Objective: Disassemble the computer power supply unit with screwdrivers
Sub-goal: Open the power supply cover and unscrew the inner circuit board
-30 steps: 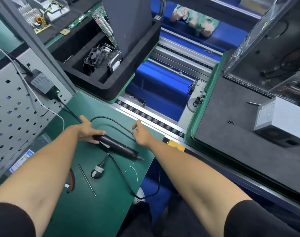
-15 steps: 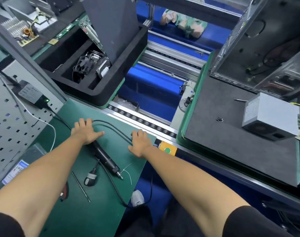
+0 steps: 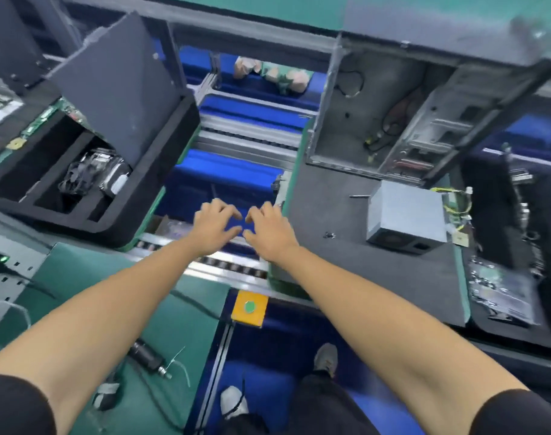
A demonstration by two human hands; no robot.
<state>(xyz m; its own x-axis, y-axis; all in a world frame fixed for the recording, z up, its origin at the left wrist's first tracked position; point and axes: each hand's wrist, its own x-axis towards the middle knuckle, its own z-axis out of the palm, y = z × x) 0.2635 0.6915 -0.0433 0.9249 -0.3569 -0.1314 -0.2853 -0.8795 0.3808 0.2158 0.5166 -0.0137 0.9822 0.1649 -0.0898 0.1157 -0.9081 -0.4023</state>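
Hands extended side by side over the blue conveyor gap, well left of the grey metal box-shaped power supply unit [image 3: 407, 219]. The left hand [image 3: 216, 226] and right hand [image 3: 268, 229] are nearly touching at the thumbs; fingers [image 3: 224, 207] of both are loosely curled and spread, holding nothing.

The power supply unit lies on the dark grey foam mat [image 3: 377, 287], resting flat with its fan grille facing the viewer. Yellow and black wires [image 3: 456, 202] trail from its right side. Behind the unit stands the open grey steel computer case [image 3: 393, 127], its interior exposed. A slim metal screwdriver bit [image 3: 359, 196] lies on the mat just left of the unit's rear corner; a small cluster of screws [image 3: 329, 235] lies on the mat left of its front corner.

Far left of the unit, beyond both forearms, the black corded electric screwdriver [image 3: 148, 359] lies on the green table [image 3: 161, 324], untouched. Between the screwdriver and the unit, an orange plate with a green button [image 3: 249, 307] sits at the conveyor rail. A black foam tray [image 3: 89, 196] holding a fan sits well left of the hands.
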